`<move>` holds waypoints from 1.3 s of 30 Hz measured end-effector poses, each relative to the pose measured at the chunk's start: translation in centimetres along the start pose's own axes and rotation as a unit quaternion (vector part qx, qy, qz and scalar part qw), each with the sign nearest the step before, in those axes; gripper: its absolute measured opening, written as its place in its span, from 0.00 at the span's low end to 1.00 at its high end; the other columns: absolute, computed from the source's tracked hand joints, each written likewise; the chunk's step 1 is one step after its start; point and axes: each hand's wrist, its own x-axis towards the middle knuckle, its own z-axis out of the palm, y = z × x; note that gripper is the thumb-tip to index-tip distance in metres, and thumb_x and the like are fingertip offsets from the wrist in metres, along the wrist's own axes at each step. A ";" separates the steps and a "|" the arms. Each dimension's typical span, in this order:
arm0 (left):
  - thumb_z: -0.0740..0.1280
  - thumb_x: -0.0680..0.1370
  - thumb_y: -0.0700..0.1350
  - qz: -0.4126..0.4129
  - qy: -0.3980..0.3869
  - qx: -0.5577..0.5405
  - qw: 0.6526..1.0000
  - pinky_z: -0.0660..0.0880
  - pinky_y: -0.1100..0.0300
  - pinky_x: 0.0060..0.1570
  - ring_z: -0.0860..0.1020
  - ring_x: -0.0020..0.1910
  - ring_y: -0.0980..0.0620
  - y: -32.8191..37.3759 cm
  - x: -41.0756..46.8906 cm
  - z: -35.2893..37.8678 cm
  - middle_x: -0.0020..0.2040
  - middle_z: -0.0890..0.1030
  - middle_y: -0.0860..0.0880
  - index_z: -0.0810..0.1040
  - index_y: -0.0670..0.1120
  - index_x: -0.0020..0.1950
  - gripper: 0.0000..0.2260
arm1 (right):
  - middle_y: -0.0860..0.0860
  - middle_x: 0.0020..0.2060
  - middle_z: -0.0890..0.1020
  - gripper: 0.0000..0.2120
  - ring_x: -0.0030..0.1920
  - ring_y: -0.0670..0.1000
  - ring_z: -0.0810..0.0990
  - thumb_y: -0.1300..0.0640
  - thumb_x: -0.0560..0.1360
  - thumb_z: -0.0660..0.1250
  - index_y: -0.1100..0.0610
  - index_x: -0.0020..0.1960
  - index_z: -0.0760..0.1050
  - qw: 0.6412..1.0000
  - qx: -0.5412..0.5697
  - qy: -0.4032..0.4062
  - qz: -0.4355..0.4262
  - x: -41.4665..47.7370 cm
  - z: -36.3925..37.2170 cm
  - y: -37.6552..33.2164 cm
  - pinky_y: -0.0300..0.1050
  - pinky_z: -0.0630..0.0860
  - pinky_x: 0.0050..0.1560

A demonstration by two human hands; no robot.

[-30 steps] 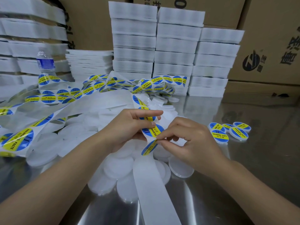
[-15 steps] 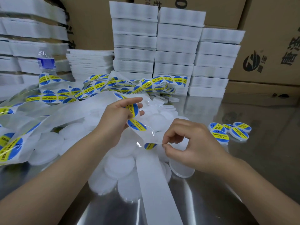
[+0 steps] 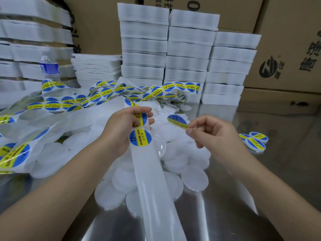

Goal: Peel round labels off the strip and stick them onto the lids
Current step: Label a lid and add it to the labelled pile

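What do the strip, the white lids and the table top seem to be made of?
The strip looks like glossy release paper or film: translucent white, curving smoothly. The white lids seem matte, slightly translucent plastic: thin rigid discs with a raised rim. The table top is seemingly brushed stainless steel: it mirrors the cardboard boxes blurrily.

The label (image 3: 177,121) I pinch in my right hand (image 3: 213,134) is blue with a yellow band and dark lettering, like those on the white strip (image 3: 152,171). The bare lids (image 3: 194,178) are milky white, the table (image 3: 278,171) silvery, the boxes (image 3: 286,49) brown with black print.
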 end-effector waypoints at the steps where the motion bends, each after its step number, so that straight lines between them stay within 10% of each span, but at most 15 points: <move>1: 0.50 0.71 0.24 0.000 -0.006 0.003 1.000 0.80 0.63 0.35 0.85 0.39 0.51 0.0 0.0 0.1 0.43 0.84 0.47 0.82 0.44 0.42 0.24 | 0.44 0.24 0.73 0.10 0.27 0.44 0.72 0.63 0.70 0.72 0.48 0.37 0.80 1.000 -0.019 0.010 0.018 0.1 -0.1 0.3 0.33 0.71 0.32; 9: 0.53 0.72 0.23 -0.001 -0.049 0.018 0.999 0.78 0.64 0.30 0.85 0.38 0.51 0.0 -0.4 0.4 0.51 0.81 0.45 0.81 0.44 0.45 0.22 | 0.36 0.50 0.74 0.33 0.52 0.40 0.71 0.47 0.67 0.73 0.33 0.66 0.62 0.939 -0.322 -0.113 0.041 -0.6 0.5 2.0 0.32 0.68 0.50; 19: 0.53 0.72 0.23 -0.011 -0.061 0.018 0.998 0.78 0.63 0.32 0.85 0.39 0.49 0.0 -0.7 0.6 0.50 0.83 0.46 0.81 0.44 0.47 0.22 | 0.40 0.60 0.74 0.35 0.62 0.47 0.65 0.38 0.69 0.66 0.41 0.72 0.57 0.910 -0.410 -0.063 0.000 -0.4 2.4 4.9 0.38 0.54 0.61; 29: 0.53 0.72 0.23 0.000 -0.078 0.030 0.997 0.78 0.64 0.32 0.85 0.39 0.49 -0.1 -0.7 0.6 0.47 0.84 0.47 0.81 0.44 0.46 0.22 | 0.38 0.48 0.74 0.36 0.53 0.44 0.69 0.43 0.65 0.70 0.42 0.70 0.60 0.929 -0.369 -0.015 -0.006 0.1 1.8 4.6 0.35 0.56 0.55; 39: 0.69 0.74 0.36 0.030 -0.117 0.141 0.983 0.80 0.63 0.43 0.84 0.45 0.52 -0.5 -1.1 0.8 0.47 0.86 0.49 0.85 0.46 0.45 0.08 | 0.45 0.42 0.81 0.33 0.39 0.39 0.81 0.53 0.65 0.76 0.41 0.63 0.62 0.989 -0.032 0.137 0.037 0.6 1.1 2.5 0.32 0.75 0.40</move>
